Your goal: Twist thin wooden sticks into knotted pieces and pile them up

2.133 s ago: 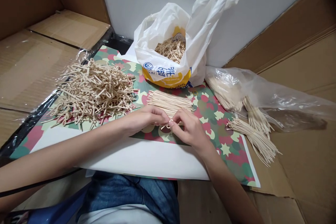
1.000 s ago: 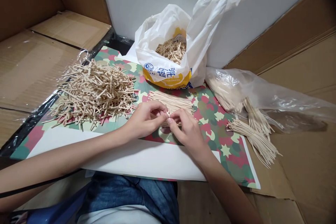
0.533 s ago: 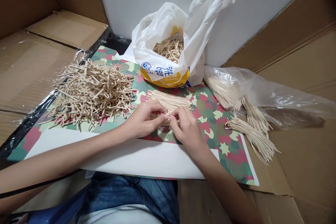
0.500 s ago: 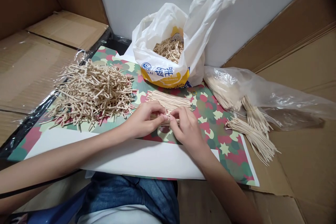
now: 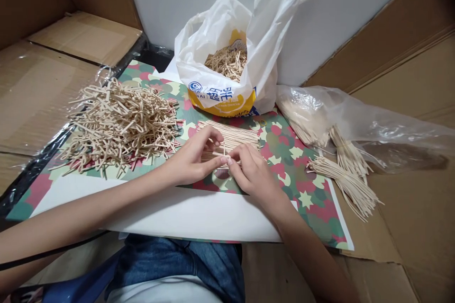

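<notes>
My left hand (image 5: 194,158) and my right hand (image 5: 250,173) meet over a camouflage-patterned board (image 5: 284,151). Their fingertips pinch one thin pale strip (image 5: 223,155) between them, just in front of a flat row of straight strips (image 5: 232,135). A big loose heap of bent, looped strips (image 5: 119,123) lies to the left of my left hand.
A white and yellow plastic bag (image 5: 220,71) holding more bent strips stands behind the row. Tied bundles of straight strips (image 5: 343,177) lie at the right, some inside a clear plastic bag (image 5: 355,118). Cardboard sheets (image 5: 46,75) surround the board; my jeans-clad lap is below it.
My hands have shifted slightly back toward the row of straight strips, still working one strip between the fingertips. The view has tilted a little; the piles have not moved.
</notes>
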`<state>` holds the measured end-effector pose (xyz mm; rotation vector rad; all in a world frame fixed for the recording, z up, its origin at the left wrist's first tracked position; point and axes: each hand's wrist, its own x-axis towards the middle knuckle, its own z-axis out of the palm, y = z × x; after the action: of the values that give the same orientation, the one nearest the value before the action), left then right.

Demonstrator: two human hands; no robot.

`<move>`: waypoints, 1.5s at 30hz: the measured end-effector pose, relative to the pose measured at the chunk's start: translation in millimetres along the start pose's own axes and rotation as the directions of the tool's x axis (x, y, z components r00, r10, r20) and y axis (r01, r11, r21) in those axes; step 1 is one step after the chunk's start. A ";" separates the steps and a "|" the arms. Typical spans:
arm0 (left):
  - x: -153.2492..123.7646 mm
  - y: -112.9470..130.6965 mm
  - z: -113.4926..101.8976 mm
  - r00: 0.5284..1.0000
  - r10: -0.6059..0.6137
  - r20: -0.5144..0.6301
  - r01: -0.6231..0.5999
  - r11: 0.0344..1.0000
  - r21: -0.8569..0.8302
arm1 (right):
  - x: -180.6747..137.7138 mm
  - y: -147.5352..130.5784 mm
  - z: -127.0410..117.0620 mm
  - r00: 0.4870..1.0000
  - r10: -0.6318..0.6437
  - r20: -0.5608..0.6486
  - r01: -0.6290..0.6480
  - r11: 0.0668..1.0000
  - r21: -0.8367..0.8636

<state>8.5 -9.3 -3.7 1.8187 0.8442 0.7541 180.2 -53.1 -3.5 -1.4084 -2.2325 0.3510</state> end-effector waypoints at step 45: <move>-3.9 5.4 -4.9 0.934 0.354 0.043 -0.293 0.691 0.660 | -1.4 -4.1 -4.0 0.989 -0.134 -0.068 0.102 0.930 -0.354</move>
<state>3.5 -11.7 2.4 2.6470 0.9292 0.8217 179.6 -56.3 1.5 -1.4171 -2.3715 -0.1599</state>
